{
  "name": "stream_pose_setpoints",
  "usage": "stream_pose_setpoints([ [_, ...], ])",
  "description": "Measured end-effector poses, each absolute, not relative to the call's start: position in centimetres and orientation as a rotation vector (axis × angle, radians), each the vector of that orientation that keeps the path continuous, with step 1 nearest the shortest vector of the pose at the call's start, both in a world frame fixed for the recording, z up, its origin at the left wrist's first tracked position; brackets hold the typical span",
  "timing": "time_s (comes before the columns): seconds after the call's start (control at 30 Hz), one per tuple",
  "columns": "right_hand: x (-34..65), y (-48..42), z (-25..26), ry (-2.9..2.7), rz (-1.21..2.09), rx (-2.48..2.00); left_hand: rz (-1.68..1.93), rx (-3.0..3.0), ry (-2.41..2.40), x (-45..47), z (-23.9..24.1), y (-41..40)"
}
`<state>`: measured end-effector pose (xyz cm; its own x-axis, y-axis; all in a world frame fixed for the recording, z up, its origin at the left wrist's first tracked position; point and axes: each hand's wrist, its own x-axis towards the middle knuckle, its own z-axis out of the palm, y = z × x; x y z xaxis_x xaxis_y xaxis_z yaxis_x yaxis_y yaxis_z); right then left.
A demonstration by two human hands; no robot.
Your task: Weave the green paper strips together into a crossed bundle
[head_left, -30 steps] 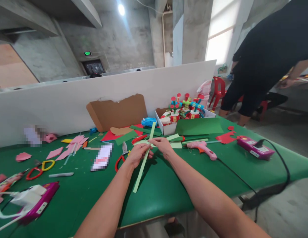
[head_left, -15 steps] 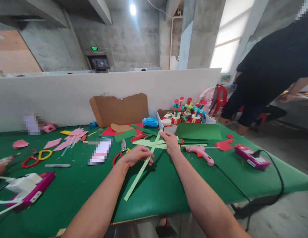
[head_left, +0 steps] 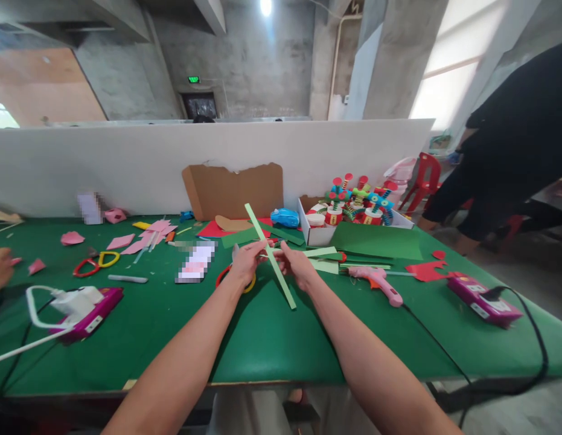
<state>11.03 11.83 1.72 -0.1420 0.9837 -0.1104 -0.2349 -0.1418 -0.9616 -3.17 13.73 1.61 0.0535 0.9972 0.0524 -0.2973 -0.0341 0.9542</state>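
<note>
A long light green paper strip (head_left: 282, 283) slants over the table, its upper end to the left and its lower end towards me. My left hand (head_left: 248, 261) pinches it near the middle from the left. From the right, my right hand (head_left: 297, 264) has its fingers closed at the same stretch of the strip; some fingertips are hidden behind it. Scissors with red and yellow handles (head_left: 249, 285) lie partly under my left hand. Beyond my right hand are more light green paper pieces (head_left: 325, 266) and a dark green sheet (head_left: 375, 240).
To the right lie a pink glue gun (head_left: 375, 283) with its cord and a purple power strip (head_left: 484, 299). A white box (head_left: 312, 234) holds several colourful spring toys. Another power strip (head_left: 93, 319) and pink paper (head_left: 156, 231) are left. Another person's hand (head_left: 0, 266) shows at the left edge.
The strip has swung from leaning right to leaning left at its top. My right hand has come down and closer to my left hand. The view has turned slightly left.
</note>
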Motion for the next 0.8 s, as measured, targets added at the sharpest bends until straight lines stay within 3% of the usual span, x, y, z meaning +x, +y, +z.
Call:
stream_pose_setpoints([
  [0.23,10.8,11.4,1.2,-1.244,1.364,-1.086,1.161,1.144,0.986,-2.4,1.0,13.2],
  [0.8,9.8,9.4,2.1,-1.618,1.821,-1.062,1.612,0.936,1.099,-6.8,1.0,16.7],
])
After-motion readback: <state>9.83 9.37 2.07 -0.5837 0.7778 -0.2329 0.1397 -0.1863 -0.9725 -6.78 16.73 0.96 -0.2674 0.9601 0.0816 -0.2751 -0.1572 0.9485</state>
